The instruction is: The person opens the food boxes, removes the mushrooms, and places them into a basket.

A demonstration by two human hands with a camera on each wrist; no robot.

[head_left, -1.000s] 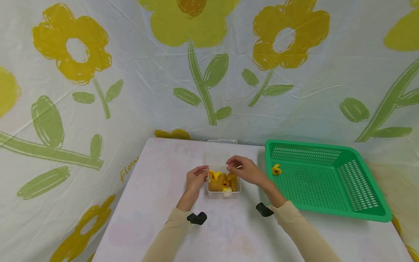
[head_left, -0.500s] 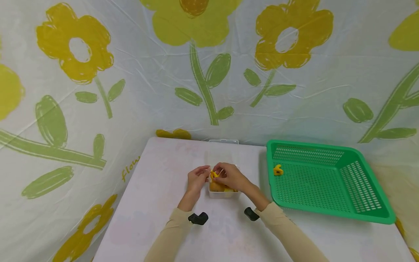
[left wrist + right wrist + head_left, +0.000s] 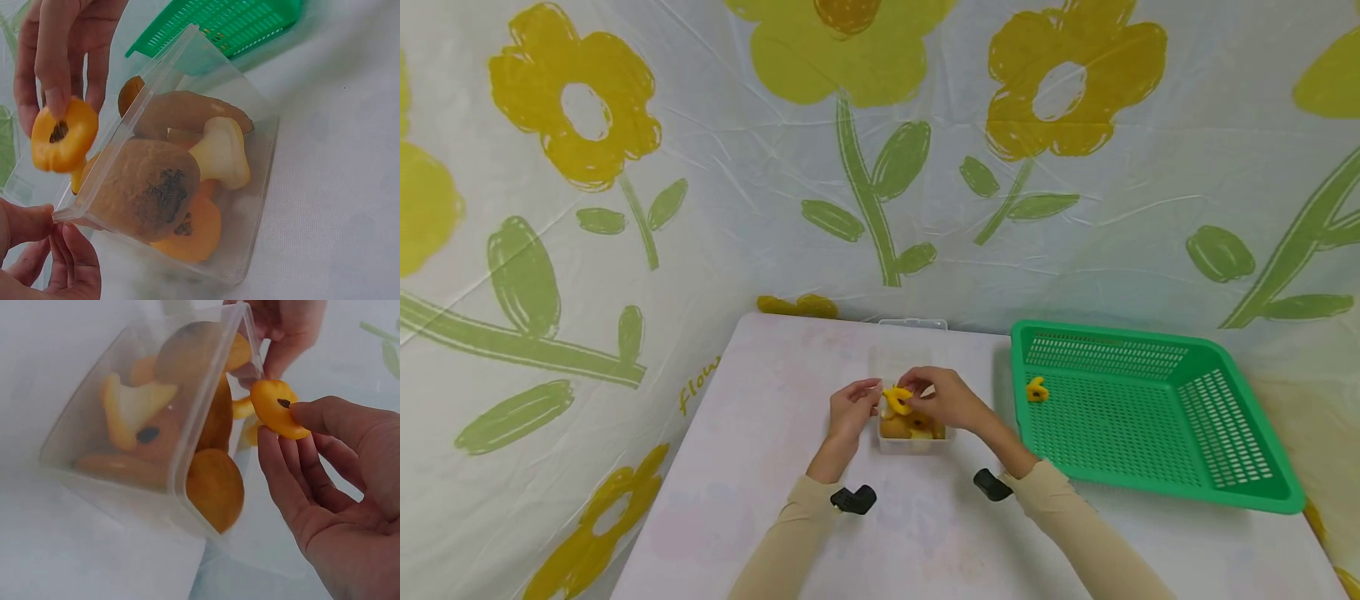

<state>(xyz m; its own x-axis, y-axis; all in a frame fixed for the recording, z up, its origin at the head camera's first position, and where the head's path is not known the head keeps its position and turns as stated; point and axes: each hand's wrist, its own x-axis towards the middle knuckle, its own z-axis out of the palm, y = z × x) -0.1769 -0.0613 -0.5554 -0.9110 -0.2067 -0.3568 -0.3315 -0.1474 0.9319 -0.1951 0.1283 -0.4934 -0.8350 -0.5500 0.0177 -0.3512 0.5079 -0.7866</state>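
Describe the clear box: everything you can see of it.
The box is colourless, see-through and plastic-looking, with flat, slightly cloudy walls and a lipped rim. It stands upright on the table, left of the basket in the head view. Its clear lid is open on the far side. Inside are brown, orange and pale pieces. The left hand pinches its rim; the right hand holds a yellow piece over its opening.

Head pic has soft, even light; wrist pics dimmer w/ haze.
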